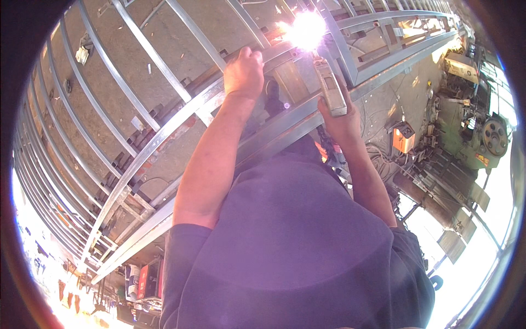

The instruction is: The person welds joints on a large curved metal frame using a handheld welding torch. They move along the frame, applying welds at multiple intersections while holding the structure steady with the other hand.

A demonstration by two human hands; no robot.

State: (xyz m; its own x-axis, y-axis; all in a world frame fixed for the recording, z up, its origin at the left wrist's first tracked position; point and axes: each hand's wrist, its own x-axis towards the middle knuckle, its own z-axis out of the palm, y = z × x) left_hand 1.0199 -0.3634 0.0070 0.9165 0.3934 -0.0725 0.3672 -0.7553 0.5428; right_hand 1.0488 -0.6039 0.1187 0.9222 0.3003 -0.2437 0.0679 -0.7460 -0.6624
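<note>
My right hand (345, 122) is wrapped round a pale, boxy welding electrode holder (331, 88). At its far end a welding arc (306, 31) burns white and throws sparks, and the glare hides the tip and the joint beneath. To the left of the arc, my left hand (244, 74) is closed over a curved metal rail (204, 100), knuckles up; its fingertips are hidden. The rail belongs to a large frame with several parallel square tubes (147, 43). A straight steel beam (285, 127) runs between my body and the rail.
An orange box-shaped machine (404, 138) stands on the floor at the right, with coiled cables (378, 156) near it. Farther right is a green machine with a handwheel (495, 137). A red box (148, 281) sits at the lower left. Part of a dark shoe (272, 88) shows below the frame.
</note>
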